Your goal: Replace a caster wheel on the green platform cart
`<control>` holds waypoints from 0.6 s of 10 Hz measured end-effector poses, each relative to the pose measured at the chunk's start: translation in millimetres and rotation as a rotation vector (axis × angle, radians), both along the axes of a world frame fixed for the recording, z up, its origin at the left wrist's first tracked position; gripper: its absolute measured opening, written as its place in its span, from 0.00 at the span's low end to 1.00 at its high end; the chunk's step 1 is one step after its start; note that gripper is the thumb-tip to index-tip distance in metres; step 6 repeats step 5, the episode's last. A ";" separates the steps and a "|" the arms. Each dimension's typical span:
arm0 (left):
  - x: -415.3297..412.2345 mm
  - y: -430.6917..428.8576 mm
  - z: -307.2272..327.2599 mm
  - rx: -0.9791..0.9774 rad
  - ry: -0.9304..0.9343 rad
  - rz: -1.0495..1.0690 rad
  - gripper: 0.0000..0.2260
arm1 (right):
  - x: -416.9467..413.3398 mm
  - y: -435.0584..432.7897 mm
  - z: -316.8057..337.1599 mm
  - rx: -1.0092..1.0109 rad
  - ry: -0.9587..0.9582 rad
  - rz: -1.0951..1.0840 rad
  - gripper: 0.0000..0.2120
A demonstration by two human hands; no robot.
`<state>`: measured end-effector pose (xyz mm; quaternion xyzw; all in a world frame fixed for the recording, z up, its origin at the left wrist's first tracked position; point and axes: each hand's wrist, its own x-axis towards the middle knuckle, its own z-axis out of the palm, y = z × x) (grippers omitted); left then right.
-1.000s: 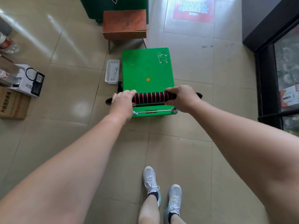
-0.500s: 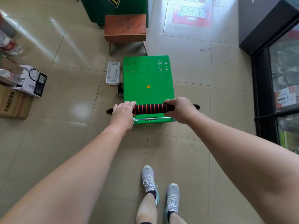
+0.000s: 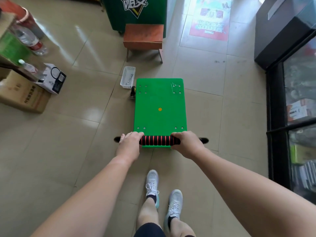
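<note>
The green platform cart (image 3: 159,100) stands upright on the tiled floor ahead of me, deck up. Its handle (image 3: 159,140) has a black grip with red rings. My left hand (image 3: 129,144) grips the handle's left part and my right hand (image 3: 187,144) grips its right part. A loose black caster wheel (image 3: 133,92) lies on the floor against the cart's far left edge. The cart's own wheels are hidden under the deck.
A white basket (image 3: 127,77) holding a wrench sits left of the cart's far end. A brown stool (image 3: 143,37) and a green cabinet (image 3: 136,12) stand beyond. Cardboard boxes (image 3: 22,94) and bottles lie left; a black glass-door cabinet (image 3: 294,100) lines the right. My feet (image 3: 162,190) stand behind the cart.
The cart has rolled back toward me, away from the stool and basket, with both hands still on the handle. The loose caster has stayed on the floor.
</note>
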<state>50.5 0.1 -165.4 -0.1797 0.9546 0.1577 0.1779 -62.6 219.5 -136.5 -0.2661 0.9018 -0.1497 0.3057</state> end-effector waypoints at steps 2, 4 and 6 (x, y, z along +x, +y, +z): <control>30.4 17.8 8.2 -0.047 -0.022 -0.002 0.21 | 33.5 12.3 1.8 0.021 0.025 0.001 0.07; 38.0 20.9 28.2 -0.108 -0.121 -0.024 0.22 | 48.3 7.0 12.9 0.131 0.103 0.032 0.16; 47.9 24.7 53.1 -0.101 -0.176 -0.050 0.29 | 72.7 24.0 29.6 0.182 0.098 -0.019 0.38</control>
